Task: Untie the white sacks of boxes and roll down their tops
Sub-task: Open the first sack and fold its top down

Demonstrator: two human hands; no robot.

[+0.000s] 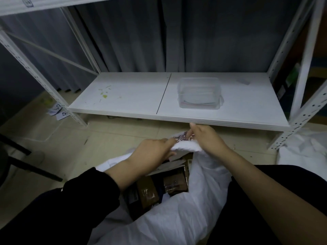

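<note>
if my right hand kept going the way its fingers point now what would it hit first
Probably the front edge of the white shelf board: the right hand, gripping the sack's rolled rim, points up and left toward it. Depth is unclear.

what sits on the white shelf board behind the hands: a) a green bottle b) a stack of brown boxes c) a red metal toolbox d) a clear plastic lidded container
d: a clear plastic lidded container rests on the white shelf board, beyond both hands gripping the white sack's rolled top edge.
</note>
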